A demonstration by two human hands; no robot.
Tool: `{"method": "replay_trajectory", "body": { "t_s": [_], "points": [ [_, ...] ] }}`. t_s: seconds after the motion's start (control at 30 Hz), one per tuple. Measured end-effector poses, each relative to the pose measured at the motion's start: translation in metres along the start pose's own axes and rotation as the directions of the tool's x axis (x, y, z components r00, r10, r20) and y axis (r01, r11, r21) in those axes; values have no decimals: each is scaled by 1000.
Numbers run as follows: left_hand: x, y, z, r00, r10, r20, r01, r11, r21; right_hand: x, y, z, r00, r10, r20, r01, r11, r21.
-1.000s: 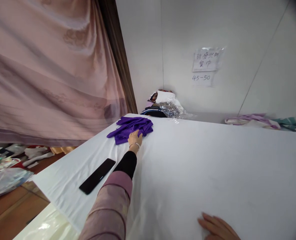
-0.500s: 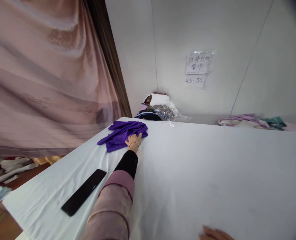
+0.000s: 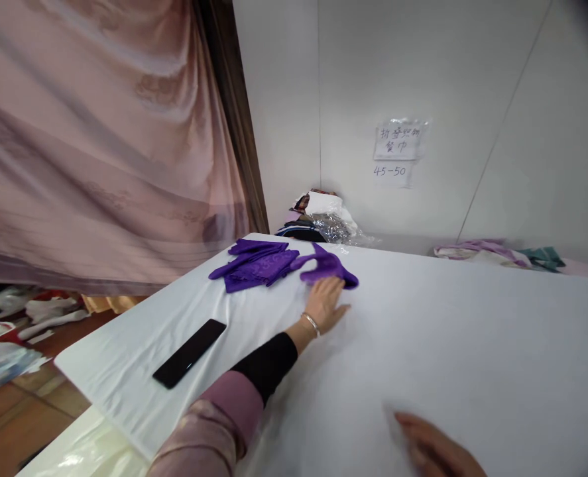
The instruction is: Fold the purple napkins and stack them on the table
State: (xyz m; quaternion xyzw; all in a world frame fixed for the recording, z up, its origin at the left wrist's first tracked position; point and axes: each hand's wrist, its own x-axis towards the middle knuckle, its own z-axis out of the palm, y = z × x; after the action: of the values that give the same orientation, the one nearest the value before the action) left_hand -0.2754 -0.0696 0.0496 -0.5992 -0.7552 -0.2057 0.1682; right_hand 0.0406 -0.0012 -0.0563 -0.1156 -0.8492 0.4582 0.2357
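Observation:
A purple cloth napkin [image 3: 329, 265], smeared by motion, trails from my left hand [image 3: 325, 303], whose fingers are closed on its near edge above the table. Left of it, a heap of purple napkins [image 3: 261, 266] lies crumpled near the table's far left corner. My right hand [image 3: 435, 447] is low at the bottom edge of the view, apart from the cloth. It is partly cut off and blurred, so its fingers are hard to read.
A black phone [image 3: 189, 353] lies on the white-covered table [image 3: 447, 324], left of my forearm. Behind the table are a pile of folded cloths with clear plastic [image 3: 331, 222] and more cloths [image 3: 492, 253]. A pink curtain [image 3: 99, 146] hangs at the left.
My left hand has pulled one purple napkin off the heap, to the right and nearer. My right hand has come further into view. The camera has shifted slightly.

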Motion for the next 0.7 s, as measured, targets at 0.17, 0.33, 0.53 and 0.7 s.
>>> {"method": "replay_trajectory", "body": {
  "t_s": [0.17, 0.33, 0.53, 0.7],
  "points": [
    [-63, 101, 1, 943, 334, 11, -324, 923, -208, 11, -19, -30, 820, 447, -358, -304, 869, 391],
    [-112, 167, -10, 835, 550, 10, -509, 780, -364, 25, -21, -48, 726, 490, -482, -245, 840, 484],
    [-122, 193, -8, 820, 570, -50, -521, 707, -479, 31, -17, -46, 815, 401, -418, -178, 860, 478],
    [-102, 199, -21, 985, 170, -36, -161, 816, -556, 35, -10, -44, 837, 395, -379, -155, 836, 527]
  ]
}}
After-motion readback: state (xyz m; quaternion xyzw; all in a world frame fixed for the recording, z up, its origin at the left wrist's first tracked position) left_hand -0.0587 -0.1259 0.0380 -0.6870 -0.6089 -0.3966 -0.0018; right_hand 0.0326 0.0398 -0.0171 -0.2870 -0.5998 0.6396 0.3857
